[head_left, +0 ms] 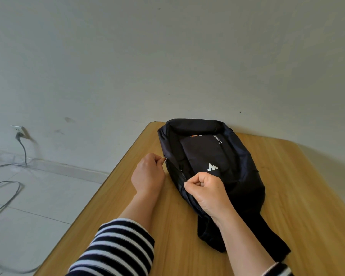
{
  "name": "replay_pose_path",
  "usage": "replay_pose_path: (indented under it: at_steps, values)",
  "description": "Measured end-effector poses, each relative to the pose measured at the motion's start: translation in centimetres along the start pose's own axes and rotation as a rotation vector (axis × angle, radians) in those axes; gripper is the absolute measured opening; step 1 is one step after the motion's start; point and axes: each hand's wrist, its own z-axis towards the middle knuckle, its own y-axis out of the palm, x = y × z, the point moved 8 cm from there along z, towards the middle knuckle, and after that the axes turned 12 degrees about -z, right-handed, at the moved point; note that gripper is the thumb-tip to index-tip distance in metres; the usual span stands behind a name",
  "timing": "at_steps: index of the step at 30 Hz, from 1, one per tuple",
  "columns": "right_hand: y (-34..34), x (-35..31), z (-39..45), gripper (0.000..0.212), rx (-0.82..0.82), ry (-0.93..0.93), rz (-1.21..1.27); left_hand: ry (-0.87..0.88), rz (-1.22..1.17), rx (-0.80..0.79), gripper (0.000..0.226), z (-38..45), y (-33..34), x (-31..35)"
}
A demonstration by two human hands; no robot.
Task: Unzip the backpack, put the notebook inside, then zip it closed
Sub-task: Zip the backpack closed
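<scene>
A black backpack (pixel 213 154) with a white logo lies flat on the wooden table (pixel 297 176), its straps hanging toward me. My left hand (pixel 147 174) sits at the bag's left edge, its fingertips pinched on a small metal zipper pull (pixel 165 158). My right hand (pixel 207 192) rests as a closed fist on the bag's near left side, gripping the fabric beside the zipper line. A bit of orange and white shows at the bag's far top. No notebook is visible.
The table's left edge runs diagonally just left of my left hand. Beyond it is a tiled floor with a grey cable (pixel 6 198) looping across it and a plug in a wall socket (pixel 18 132). A plain white wall stands right behind the bag.
</scene>
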Motion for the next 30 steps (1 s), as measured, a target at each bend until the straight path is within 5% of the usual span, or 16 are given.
replay_pose_path:
  at_steps: [14,20,23,26,30]
  values:
    - [0.7,-0.3,-0.6,0.013,0.035,0.001,-0.173,-0.063,-0.014,-0.037,0.019,0.7,0.6,-0.6]
    - [0.0,-2.1,-1.4,0.016,0.051,-0.078,-0.292,-0.160,-0.115,-0.125,0.051,-1.9,1.0,0.1]
    - [-3.3,-2.4,-1.6,0.020,0.211,-0.083,-0.392,-0.280,-0.266,-0.197,0.068,-4.1,1.1,0.3]
    - [-7.5,-0.8,-1.7,0.031,0.351,0.057,-0.560,-0.302,-0.175,-0.255,0.076,-6.3,0.8,1.2]
    - [-9.0,3.2,-1.9,0.052,0.145,0.255,-0.586,-0.238,-0.053,-0.338,0.090,-7.9,1.6,2.5]
